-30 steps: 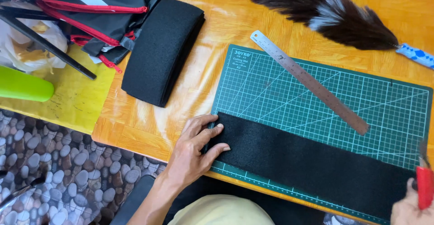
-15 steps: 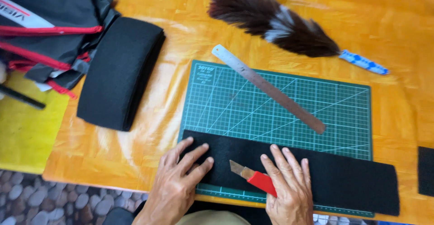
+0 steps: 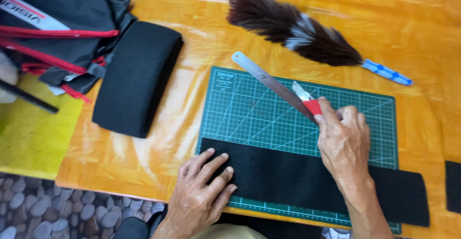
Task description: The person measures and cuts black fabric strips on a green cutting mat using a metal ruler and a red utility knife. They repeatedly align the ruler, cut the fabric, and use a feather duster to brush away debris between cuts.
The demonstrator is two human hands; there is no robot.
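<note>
Flat along the near edge of the green cutting mat (image 3: 269, 119) lies a black felt strip (image 3: 297, 179). Left hand (image 3: 199, 196) presses on its left end, fingers spread open. Right hand (image 3: 343, 140) is closed around a red utility knife (image 3: 307, 102), its blade against the steel ruler (image 3: 271, 83). Beyond lies a feather duster (image 3: 293, 25).

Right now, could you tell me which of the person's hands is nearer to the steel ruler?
The right hand. Holding a red utility knife, it reaches the steel ruler at its lower end on the cutting mat. The left hand lies flat on the black felt strip, well below.
</note>
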